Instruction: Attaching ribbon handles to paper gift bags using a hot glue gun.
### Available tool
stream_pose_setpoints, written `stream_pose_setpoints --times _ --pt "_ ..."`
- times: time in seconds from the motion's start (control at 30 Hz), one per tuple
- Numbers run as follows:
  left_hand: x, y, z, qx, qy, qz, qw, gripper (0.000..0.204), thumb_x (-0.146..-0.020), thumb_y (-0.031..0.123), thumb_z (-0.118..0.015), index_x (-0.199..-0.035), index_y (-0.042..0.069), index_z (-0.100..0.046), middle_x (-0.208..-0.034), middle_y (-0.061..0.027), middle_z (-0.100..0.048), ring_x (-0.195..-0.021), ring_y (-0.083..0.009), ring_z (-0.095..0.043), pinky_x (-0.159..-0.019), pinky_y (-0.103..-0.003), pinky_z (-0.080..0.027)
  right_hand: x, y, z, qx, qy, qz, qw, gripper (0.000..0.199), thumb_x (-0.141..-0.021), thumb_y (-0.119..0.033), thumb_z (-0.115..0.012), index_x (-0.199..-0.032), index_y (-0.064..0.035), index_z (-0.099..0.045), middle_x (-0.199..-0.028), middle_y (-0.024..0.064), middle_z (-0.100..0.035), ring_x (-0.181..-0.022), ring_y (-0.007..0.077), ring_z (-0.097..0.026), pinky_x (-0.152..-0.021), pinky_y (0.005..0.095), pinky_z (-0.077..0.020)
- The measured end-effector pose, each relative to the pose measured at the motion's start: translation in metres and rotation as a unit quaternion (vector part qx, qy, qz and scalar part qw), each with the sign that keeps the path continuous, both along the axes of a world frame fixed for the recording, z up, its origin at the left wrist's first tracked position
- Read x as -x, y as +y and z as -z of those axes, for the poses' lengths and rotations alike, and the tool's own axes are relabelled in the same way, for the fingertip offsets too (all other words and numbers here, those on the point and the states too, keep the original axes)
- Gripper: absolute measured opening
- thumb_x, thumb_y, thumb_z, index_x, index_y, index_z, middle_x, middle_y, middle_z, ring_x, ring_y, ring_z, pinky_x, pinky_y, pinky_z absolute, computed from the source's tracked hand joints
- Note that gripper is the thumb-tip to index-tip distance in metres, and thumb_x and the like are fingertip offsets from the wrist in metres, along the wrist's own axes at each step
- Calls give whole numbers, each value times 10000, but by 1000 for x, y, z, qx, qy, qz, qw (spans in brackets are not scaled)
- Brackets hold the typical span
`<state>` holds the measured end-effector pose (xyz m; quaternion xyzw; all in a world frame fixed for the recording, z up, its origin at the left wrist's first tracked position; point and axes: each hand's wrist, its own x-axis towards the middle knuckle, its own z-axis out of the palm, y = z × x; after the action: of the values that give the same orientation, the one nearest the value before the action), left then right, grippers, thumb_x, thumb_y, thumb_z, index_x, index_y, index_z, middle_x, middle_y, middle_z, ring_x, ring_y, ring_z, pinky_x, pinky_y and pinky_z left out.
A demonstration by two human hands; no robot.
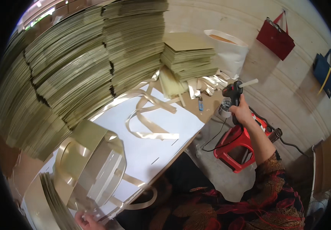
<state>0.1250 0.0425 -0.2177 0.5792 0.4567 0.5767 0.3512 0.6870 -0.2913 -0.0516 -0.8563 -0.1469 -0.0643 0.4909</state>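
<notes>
My right hand (243,111), held out over the table's right edge, is wrapped round the handle of a black hot glue gun (232,91). A pale glue stick (249,83) juts out of the gun. On the left lies a gold gift bag (90,135) with a clear window and satin ribbon handles. At the bag's near lower corner, my left hand (89,221) has its fingers curled on the edge; the picture's lower rim cuts off part of it. Loose gold ribbon (154,135) curls across the white board (163,151) beneath.
Tall stacks of flat gold bags (69,57) stand along the back left. A lower stack (190,53), ribbon pieces (209,85), a small blue lighter-like item (200,103) and a white bag (228,53) sit behind. Beside the table is a red stool (234,147) with cords.
</notes>
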Motion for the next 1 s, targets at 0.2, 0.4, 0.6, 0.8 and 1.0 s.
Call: stream_pose_setpoints --times 0.2,0.4,0.6,0.8,1.0 --pt "35 27 13 -25 190 -81 978 321 -806 7 -614 -1115 -45 -541 -1138 -130 -545 -981 -200 -559 -824 -327 -475 -113 -63 72 129 85 16 988 595 -580 -142 -705 -1140 -12 -551 -899 125 -654 -766 230 -629 -709 352 -511" --pt "-9 27 -27 94 62 125 986 455 -778 -15 -613 -1214 -22 -483 -1124 -103 -588 -976 -192 -580 -885 -323 -464 -173 -66 92 346 15 92 934 492 -690 -240 -705 -1084 47 -641 -866 206 -681 -829 336 -675 -734 398 -525" --pt "-25 13 -61 148 71 166 972 338 -815 -1 -621 -1143 -28 -546 -1001 -65 -635 -882 -157 -610 -807 -290 -497 -3 132 96 -13 -38 -254 966 336 -885 -121 -628 -1199 -8 -586 -808 31 -586 -742 112 -547 -653 281 -468" --pt "-21 27 -29 84 135 101 982 219 -857 95 -652 -1026 -39 -611 -913 -87 -677 -817 -183 -632 -747 -315 -509 159 285 110 -58 46 -464 883 277 -858 -256 -651 -918 14 -663 -782 137 -623 -743 257 -605 -724 385 -480" --pt "-38 26 -36 77 412 -63 906 178 -793 97 -633 -908 -38 -649 -817 -235 -667 -781 -392 -653 -713 -427 -511 164 319 140 163 -163 -356 906 337 -877 -342 -559 -779 -34 -651 -775 140 -621 -761 333 -594 -805 489 -396"
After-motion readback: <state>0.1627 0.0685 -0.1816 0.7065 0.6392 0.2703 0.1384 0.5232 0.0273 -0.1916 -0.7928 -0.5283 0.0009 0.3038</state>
